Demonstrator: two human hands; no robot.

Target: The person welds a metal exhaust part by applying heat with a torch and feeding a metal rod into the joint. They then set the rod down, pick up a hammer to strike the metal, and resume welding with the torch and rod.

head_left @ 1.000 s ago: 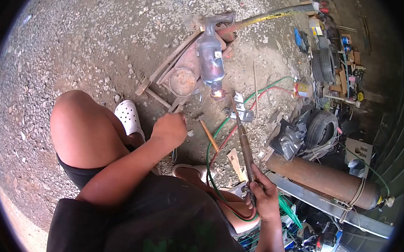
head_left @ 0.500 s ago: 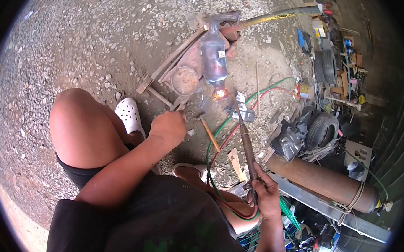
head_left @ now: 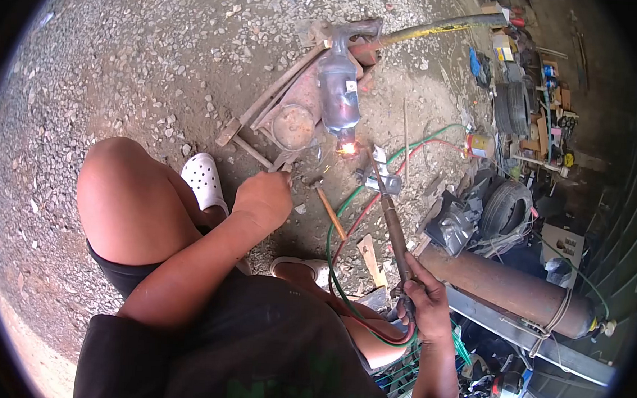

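My right hand (head_left: 426, 300) is wrapped around the rear of a gas torch (head_left: 395, 228) with a long metal tube. The torch tip points at the lower end of a grey metal canister with narrow necks (head_left: 338, 92), like an exhaust part. Bright orange glow and sparks (head_left: 348, 149) show at that end. The canister lies over a rusty metal stand (head_left: 302, 90) with a round cup. My left hand (head_left: 264, 198) is closed in a fist near the stand's lower end; what its fingers hold is hidden. A hammer (head_left: 330, 212) lies on the ground between my hands.
Green and red hoses (head_left: 344, 254) loop from the torch past my leg and across the ground. A rusty gas cylinder (head_left: 508, 285) lies at the right. Tyres (head_left: 507, 209), scrap metal and boxes line the right side. Gravel (head_left: 124, 66) covers the left.
My right hand and the torch's rear have shifted slightly right. My left hand and the canister are nearly where they were; the glow continues at the canister's lower end.
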